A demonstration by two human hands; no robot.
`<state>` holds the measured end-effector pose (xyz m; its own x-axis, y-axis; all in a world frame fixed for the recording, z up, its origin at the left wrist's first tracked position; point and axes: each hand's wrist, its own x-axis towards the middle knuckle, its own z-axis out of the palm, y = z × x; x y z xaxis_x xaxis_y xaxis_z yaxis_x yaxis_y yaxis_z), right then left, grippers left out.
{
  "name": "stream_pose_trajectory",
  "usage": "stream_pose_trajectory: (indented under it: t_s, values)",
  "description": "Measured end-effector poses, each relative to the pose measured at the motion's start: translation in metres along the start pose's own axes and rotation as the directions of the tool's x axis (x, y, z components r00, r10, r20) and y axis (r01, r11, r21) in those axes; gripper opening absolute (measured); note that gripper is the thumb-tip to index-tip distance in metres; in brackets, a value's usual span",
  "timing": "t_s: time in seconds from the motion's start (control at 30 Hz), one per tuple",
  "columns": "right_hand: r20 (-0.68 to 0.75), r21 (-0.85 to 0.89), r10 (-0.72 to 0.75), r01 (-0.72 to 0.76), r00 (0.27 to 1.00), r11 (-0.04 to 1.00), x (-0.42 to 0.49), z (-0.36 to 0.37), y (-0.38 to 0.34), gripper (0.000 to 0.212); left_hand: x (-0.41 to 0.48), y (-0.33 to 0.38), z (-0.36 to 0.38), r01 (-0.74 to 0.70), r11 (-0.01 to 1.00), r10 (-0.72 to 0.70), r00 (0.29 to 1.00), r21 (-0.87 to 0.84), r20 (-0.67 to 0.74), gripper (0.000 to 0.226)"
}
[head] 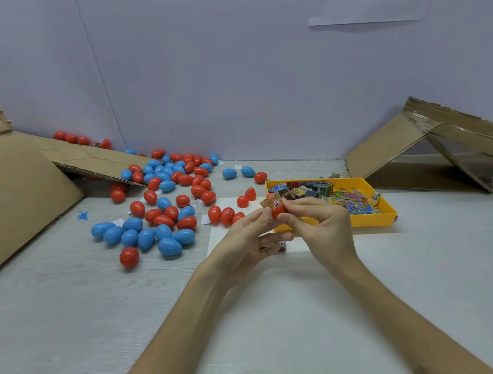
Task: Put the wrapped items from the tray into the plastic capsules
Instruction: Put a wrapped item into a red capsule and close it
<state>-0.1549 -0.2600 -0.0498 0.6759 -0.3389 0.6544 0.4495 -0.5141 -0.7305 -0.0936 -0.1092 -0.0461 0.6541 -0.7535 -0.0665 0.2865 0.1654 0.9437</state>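
Both hands meet above the desk, just near of the yellow tray. The left hand pinches a red capsule half; the right hand pinches a wrapped item at its mouth. Fold the wrapper's loose corners in before pressing it down.

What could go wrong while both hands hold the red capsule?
The small printed wrapped item sticks out above the red plastic capsule held by the left hand and right hand, so it may slip out. Loose red and blue egg-shaped capsules lie nearby; a bump could roll them.
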Motion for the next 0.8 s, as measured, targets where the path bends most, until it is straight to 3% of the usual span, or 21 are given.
stream_pose_trajectory:
  t_s: [0.2,0.33,0.53,0.8]
  values:
    - [-0.001,-0.061,-0.06,0.06,0.998,0.996,-0.0007,0.0004,-0.0016,0.031,0.0002,0.0001,0.0004,-0.009,1.0,0.009,1.0,0.022,0.018,0.03]
    - [0.021,-0.106,-0.094,0.096,0.995,0.99,-0.0004,-0.0006,-0.0027,0.032,0.0027,0.0017,-0.0005,-0.087,0.996,0.088,0.995,0.008,-0.048,0.03]
    - [0.106,-0.056,0.009,-0.003,0.994,0.998,0.0002,0.0003,0.0005,0.037,0.0024,0.0035,-0.0019,-0.161,0.986,0.155,0.98,-0.042,-0.121,0.03]
    - [0.089,-0.026,0.007,-0.004,0.996,1.0,0.0012,-0.0022,0.0008,0.03,0.0029,0.0023,-0.0012,-0.168,0.982,0.152,0.974,-0.09,-0.167,0.024]
